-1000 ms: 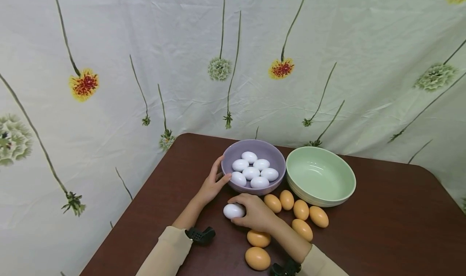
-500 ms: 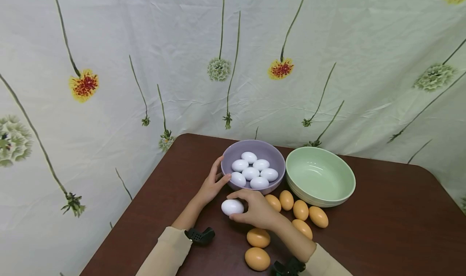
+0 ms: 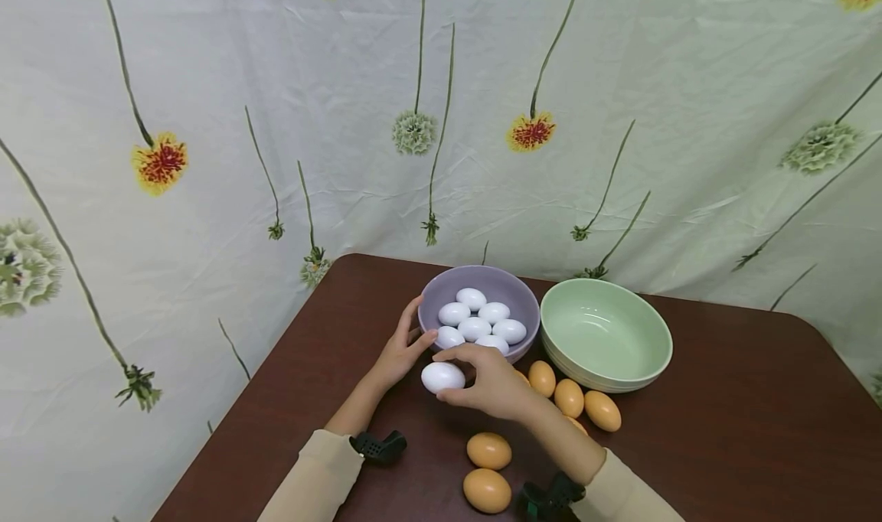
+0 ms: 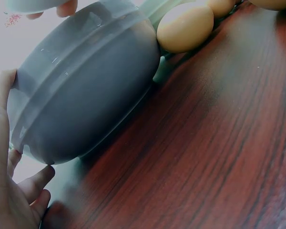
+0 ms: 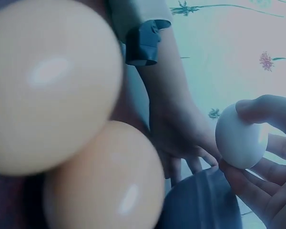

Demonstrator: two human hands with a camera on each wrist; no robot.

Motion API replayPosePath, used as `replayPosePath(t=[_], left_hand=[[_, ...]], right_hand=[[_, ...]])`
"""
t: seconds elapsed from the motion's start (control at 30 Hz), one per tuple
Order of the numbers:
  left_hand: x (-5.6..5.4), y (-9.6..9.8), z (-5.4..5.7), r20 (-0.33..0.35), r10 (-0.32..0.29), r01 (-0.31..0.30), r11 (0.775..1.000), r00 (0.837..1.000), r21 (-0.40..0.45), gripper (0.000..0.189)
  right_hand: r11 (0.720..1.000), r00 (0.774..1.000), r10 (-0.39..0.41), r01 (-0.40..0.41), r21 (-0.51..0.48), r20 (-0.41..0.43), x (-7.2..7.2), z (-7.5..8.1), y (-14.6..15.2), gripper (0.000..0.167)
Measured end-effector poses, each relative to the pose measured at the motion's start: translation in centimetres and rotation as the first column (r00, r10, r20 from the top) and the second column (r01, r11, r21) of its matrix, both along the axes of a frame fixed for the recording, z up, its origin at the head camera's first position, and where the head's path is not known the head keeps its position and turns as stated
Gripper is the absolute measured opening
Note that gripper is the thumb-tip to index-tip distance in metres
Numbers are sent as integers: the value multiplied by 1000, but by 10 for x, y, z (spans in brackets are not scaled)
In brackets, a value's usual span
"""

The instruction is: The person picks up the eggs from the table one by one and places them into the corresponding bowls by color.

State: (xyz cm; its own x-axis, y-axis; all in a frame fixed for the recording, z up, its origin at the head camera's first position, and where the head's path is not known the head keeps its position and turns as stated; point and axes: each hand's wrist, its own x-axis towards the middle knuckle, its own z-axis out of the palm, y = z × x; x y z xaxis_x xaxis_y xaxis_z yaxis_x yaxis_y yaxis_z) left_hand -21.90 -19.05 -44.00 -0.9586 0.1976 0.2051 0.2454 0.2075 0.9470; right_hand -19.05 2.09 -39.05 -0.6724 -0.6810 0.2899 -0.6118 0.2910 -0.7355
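A hanging cloth printed with dandelion heads and red-and-yellow flowers fills the background. Before it stands the dark red-brown, wood-grained bench. Toward the far side of the bench sits a green bowl, with a purple bowl just beside it; whether they touch I cannot tell. Two cream sleeves come in from the near side. The person's left grip is spread against the outer wall of the purple bowl. The right grip pinches a white egg between thumb and fingers, held just in front of the purple bowl, near its rim. A black wrist device sits on each arm. Seven brown eggs lie on the bench, some partly hidden behind the right arm. Seven more white eggs lie grouped inside the purple bowl.
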Motion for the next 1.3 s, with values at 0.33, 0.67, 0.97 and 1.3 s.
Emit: replayPosePath(t=[0.33,0.67,0.97,1.3], left_hand=[[-1,1,2,-13,-5,5,1000,1000,-2,69],[-3,0,-1,5,-11,11,1000,1000,7,71],[-2,-1,-1,20,-11,11,1000,1000,3,71],[-3,-2,-2,21,-4,4,1000,1000,4,71]], right_hand=[[999,1000,-26,26,-25,9,-10,10,4,39],[994,994,-94,97,-56,61,-24,11,9,41],[978,972,-185,197,-71,143,-35,4,12,41],[964,955,-256,264,-35,149,-48,-5,8,41]])
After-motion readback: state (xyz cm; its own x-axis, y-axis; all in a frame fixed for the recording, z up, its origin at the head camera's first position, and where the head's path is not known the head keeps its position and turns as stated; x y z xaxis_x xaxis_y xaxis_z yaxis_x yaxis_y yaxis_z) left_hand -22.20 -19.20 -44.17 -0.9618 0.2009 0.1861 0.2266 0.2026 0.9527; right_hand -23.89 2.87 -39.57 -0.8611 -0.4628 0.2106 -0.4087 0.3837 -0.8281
